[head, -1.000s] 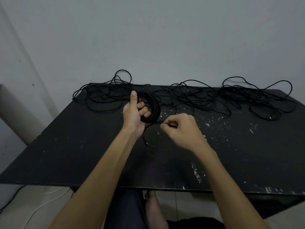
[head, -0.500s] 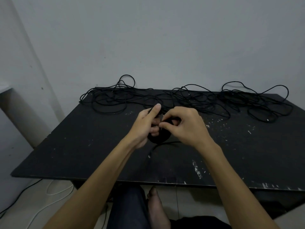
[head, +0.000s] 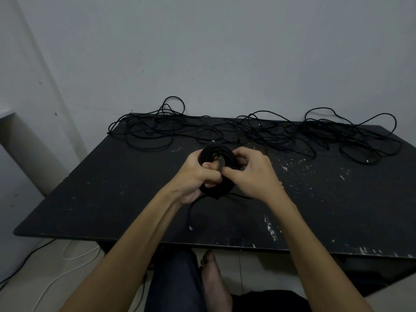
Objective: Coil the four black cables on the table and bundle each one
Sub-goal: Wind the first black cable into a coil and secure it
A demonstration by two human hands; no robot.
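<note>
A coiled black cable [head: 217,152] is held upright over the middle of the black table [head: 90,199]. My left hand [head: 194,176] grips the coil's left side, fingers curled through its opening. My right hand [head: 249,174] pinches the cable at the coil's right side. A loose tail [head: 191,212] of this cable trails down onto the table toward the front edge, ending in a small plug. Loose black cables lie tangled along the back edge: one heap at the left [head: 148,134], one in the middle [head: 265,134], one at the right [head: 360,143].
A grey wall stands right behind the table. White paint flecks mark the tabletop on the right. Below the front edge I see my leg and bare foot [head: 213,280]. White and black cords [head: 45,266] lie on the floor at the left.
The coil has been turned up so its ring faces me. Both hands have closed in on it, the right hand now at the coil's right side. The tail lies nearer the front edge.
</note>
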